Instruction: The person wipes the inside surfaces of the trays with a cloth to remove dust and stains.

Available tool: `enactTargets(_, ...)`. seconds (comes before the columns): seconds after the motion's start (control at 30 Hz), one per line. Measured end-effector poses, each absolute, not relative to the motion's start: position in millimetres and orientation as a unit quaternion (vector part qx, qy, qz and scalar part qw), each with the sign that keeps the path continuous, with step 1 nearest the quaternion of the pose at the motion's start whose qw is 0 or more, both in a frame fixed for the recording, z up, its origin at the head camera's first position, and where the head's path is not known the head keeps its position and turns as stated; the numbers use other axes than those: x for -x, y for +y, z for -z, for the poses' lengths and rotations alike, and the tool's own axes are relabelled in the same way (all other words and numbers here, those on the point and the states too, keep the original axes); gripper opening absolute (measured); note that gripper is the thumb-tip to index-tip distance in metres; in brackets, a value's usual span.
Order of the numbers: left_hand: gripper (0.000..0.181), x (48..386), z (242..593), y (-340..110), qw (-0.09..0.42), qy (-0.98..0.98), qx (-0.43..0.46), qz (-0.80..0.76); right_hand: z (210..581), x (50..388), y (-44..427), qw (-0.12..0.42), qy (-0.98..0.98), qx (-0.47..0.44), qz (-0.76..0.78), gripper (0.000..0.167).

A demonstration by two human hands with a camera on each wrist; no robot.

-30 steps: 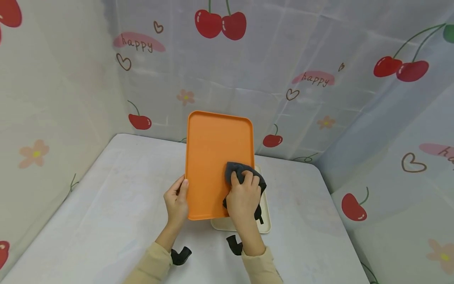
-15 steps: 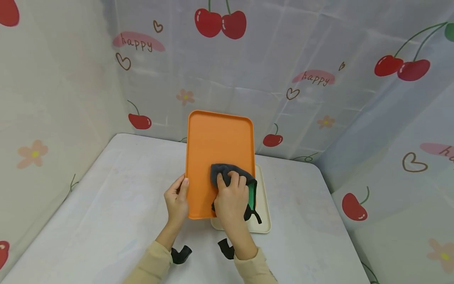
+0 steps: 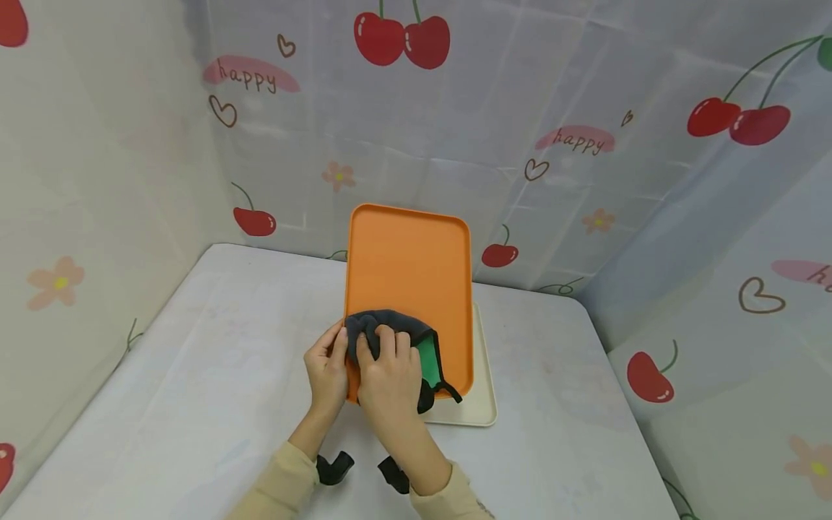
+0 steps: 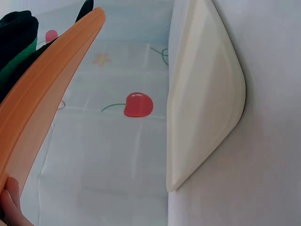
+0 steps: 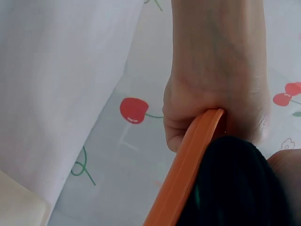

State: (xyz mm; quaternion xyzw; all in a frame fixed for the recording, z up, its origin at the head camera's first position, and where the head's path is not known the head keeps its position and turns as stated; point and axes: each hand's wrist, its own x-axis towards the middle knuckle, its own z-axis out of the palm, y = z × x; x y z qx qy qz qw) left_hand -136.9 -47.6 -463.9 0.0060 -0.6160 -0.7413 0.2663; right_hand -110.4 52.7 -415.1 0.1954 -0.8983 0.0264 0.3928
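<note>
My left hand [image 3: 328, 370] grips the left edge of an orange tray [image 3: 412, 267], thumb in front and fingers behind, as the right wrist view also shows. The tray is raised off the table and tilted up toward me. With my right hand [image 3: 392, 379] I hold a bunched dark grey cloth [image 3: 404, 323] with a green patch and black trim, pressed on the tray's lower left part beside my left thumb. The left wrist view shows the tray's underside and, apart from it, a cream tray [image 4: 207, 89] on the table. In the head view the orange tray partly hides the cream one.
A white-covered table [image 3: 546, 404] spreads around the trays. Cherry-printed curtains [image 3: 416, 123] stand behind it and at both sides. Black bands [image 3: 334, 468] show at both wrists, near the beige sleeves.
My right hand has slid the cloth leftward across the tray, from its right side to the left edge. The orange tray has shifted slightly right, my left hand still gripping it.
</note>
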Motion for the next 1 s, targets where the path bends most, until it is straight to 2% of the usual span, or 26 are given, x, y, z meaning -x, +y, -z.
enactTargets(0.5, 0.032, 134, 463, -50, 0.277, -0.616, -0.021, 0.737, 409, 110, 58, 0.368, -0.907, -0.198, -0.047, 0.032)
enactTargets(0.8, 0.033, 132, 461, -54, 0.278, -0.624, -0.031, 0.729, 407, 111, 72, 0.361, -0.918, -0.16, -0.047, 0.029)
enactTargets(1.0, 0.032, 132, 459, -56, 0.285, -0.621, -0.03, 0.73, 407, 112, 83, 0.363, -0.919, -0.148, -0.047, 0.032)
